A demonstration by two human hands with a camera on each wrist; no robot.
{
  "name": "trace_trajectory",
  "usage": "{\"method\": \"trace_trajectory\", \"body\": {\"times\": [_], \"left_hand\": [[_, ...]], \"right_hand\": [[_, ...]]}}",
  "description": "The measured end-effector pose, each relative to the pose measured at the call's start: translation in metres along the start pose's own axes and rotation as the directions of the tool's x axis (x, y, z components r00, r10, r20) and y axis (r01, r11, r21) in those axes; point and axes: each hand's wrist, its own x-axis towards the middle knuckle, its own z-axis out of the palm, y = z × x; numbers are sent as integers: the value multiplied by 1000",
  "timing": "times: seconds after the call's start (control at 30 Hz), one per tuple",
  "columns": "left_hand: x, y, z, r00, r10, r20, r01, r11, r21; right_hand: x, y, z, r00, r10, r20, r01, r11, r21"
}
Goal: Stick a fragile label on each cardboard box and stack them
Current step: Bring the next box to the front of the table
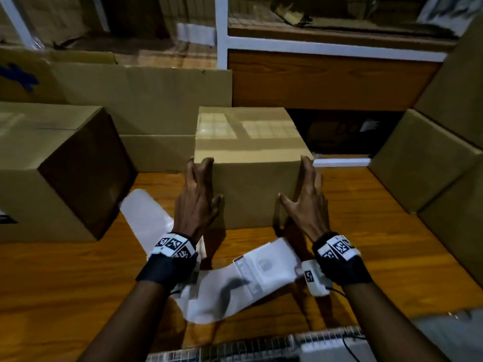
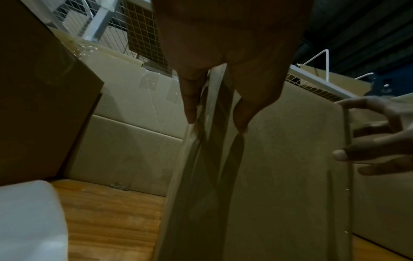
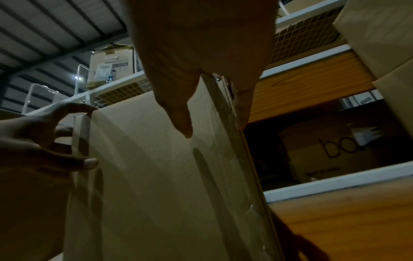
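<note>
A plain brown cardboard box (image 1: 251,163) stands on the wooden table (image 1: 366,244), taped shut on top, with no label visible on its front or top. My left hand (image 1: 202,182) grips its front left edge, fingers along the side and thumb on the front face. My right hand (image 1: 298,178) grips the front right edge the same way. The left wrist view shows the box (image 2: 279,176) under my left hand (image 2: 215,123). In the right wrist view my right hand (image 3: 212,127) lies on the box (image 3: 156,194). A white label strip (image 1: 235,283) lies under my wrists.
A large cardboard box (image 1: 52,165) lies to the left. Stacked boxes (image 1: 431,158) stand at the right. Flat cardboard (image 1: 146,100) leans behind. A shelf frame (image 1: 334,45) runs across the back, and a wire rack (image 1: 261,346) sits at the near edge.
</note>
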Motion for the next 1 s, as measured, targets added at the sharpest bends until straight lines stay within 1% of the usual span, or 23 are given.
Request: {"method": "trace_trajectory", "body": {"times": [0.13,0.17,0.2,0.23,0.27,0.3,0.33,0.37,0.43,0.47,0.5,0.6,0.63,0.67,0.73,0.8,0.87,0.93,1.0], "left_hand": [[-38,12,5,995,-8,-104,-3,994,-106],[-50,15,7,995,-7,-96,-5,992,-124],[-62,17,10,999,-11,-53,5,993,-121],[-74,19,14,999,-18,27,21,994,-104],[-87,19,18,991,-30,131,40,997,-72],[-98,19,20,968,-49,246,58,998,-29],[-107,18,22,932,-76,356,68,997,33],[-114,17,24,886,-110,450,70,992,105],[-123,14,28,791,-169,588,41,973,225],[-128,13,30,756,-186,628,16,964,267],[-132,12,32,738,-188,648,-17,955,297],[-144,4,37,707,-191,681,-73,938,340],[-148,2,39,700,-191,688,-91,932,352],[-153,1,40,697,-192,691,-106,925,364],[-157,3,41,710,-185,679,-120,919,376],[-155,7,39,742,-161,650,-134,915,380],[-149,12,35,776,-132,617,-160,905,394],[-140,16,32,799,-106,592,-163,909,382],[-134,24,28,822,-85,563,-136,931,339]], "right_hand": [[-38,8,-4,999,31,27,-31,999,-21],[-46,13,-5,997,43,59,-40,998,-43],[-52,21,-5,993,67,101,-60,995,-73],[-59,28,-6,984,101,147,-85,991,-107],[-65,36,-7,973,132,188,-107,985,-134],[-70,43,-8,963,157,221,-125,981,-152],[-75,50,-11,952,174,251,-136,978,-161],[-78,55,-12,939,190,287,-145,975,-171],[-83,63,-16,903,231,363,-168,966,-197],[-85,66,-17,881,250,401,-179,962,-206],[-86,68,-17,859,257,443,-177,960,-215],[-88,69,-11,766,253,591,-146,964,-224],[-88,69,-8,735,258,627,-153,964,-218],[-88,69,-5,717,262,645,-173,964,-200],[-89,70,1,713,278,644,-226,960,-165],[-91,71,8,711,301,635,-311,945,-99],[-92,69,11,704,333,627,-441,897,18],[-92,63,9,710,355,609,-509,856,93],[-89,57,3,729,365,580,-532,835,143]]}}
